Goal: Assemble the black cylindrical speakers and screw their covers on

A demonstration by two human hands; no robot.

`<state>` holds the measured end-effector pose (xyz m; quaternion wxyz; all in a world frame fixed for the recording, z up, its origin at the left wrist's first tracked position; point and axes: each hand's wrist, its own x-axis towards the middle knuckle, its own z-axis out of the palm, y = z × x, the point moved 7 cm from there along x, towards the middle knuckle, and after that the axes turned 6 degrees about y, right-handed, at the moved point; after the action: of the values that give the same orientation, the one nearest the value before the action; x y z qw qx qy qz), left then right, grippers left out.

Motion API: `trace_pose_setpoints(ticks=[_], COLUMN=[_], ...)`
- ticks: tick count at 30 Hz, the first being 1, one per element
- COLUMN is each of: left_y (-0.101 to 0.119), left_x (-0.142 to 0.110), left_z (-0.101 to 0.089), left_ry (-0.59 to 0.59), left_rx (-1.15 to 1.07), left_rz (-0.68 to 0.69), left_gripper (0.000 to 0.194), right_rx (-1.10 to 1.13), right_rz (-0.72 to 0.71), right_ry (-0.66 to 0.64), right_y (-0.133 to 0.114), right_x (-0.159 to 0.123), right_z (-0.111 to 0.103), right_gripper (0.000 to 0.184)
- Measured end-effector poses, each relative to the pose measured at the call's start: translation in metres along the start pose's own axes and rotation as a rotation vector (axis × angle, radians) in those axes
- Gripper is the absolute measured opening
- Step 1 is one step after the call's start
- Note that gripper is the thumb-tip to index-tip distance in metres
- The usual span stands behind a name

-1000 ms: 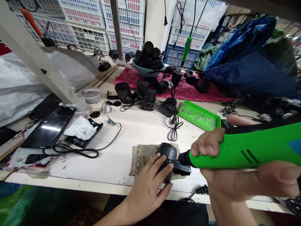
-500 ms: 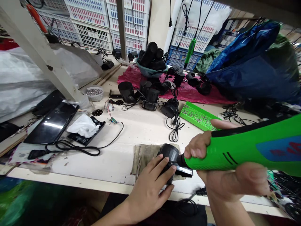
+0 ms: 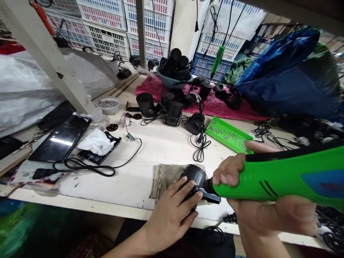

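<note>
My left hand (image 3: 174,206) lies over a black cylindrical housing (image 3: 195,173) and grips it against a folded cloth (image 3: 165,175) near the table's front edge. A flat black bracket (image 3: 212,197) sticks out from the housing's right side. In my right hand (image 3: 268,211) is a green electric screwdriver (image 3: 274,175), held almost level. Its black nose meets the housing beside the bracket; the bit and any screw there are hidden. A black cord with a plug (image 3: 229,218) hangs at the table edge below.
A green tray of screws (image 3: 228,135) sits beyond my right hand. Several black housings with cords (image 3: 172,111) stand mid-table, before a basket of black parts (image 3: 172,81). To the left are a black panel (image 3: 60,138), a white crumpled sheet (image 3: 96,141) and a bowl of screws (image 3: 109,105).
The screwdriver shifted left, then slightly back right, its nose staying at the housing. My left hand keeps its hold. The whole view has moved slightly.
</note>
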<state>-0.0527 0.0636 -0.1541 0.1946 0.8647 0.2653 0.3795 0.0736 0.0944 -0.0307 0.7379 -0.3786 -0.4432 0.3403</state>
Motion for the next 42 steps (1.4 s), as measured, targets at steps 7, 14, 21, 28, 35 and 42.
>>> trace_pose_setpoints(ticks=[7, 14, 21, 28, 35, 42], left_y=[0.0, -0.001, -0.002, -0.003, -0.001, -0.001], left_x=[0.002, 0.001, 0.001, 0.001, 0.001, 0.001], left_z=[0.001, -0.001, 0.0, 0.001, 0.003, 0.004], left_ry=[-0.012, 0.044, 0.051, 0.052, 0.015, 0.0], left_rx=[-0.001, 0.013, 0.026, 0.024, 0.04, 0.055], left_rz=[-0.016, 0.003, 0.011, 0.003, -0.003, 0.007], left_gripper=[0.043, 0.045, 0.046, 0.044, 0.043, 0.043], right_rx=[-0.007, -0.023, -0.022, -0.03, -0.057, -0.078], right_rz=[-0.034, -0.034, -0.013, -0.008, -0.01, 0.033], right_ry=[-0.027, -0.003, -0.04, -0.07, -0.129, -0.086], right_y=[-0.002, -0.002, 0.001, 0.001, 0.002, 0.006], right_x=[-0.003, -0.003, -0.005, -0.001, 0.005, 0.005], right_z=[0.004, 0.007, 0.011, 0.017, 0.024, 0.021], right_gripper=[0.054, 0.056, 0.056, 0.055, 0.049, 0.042])
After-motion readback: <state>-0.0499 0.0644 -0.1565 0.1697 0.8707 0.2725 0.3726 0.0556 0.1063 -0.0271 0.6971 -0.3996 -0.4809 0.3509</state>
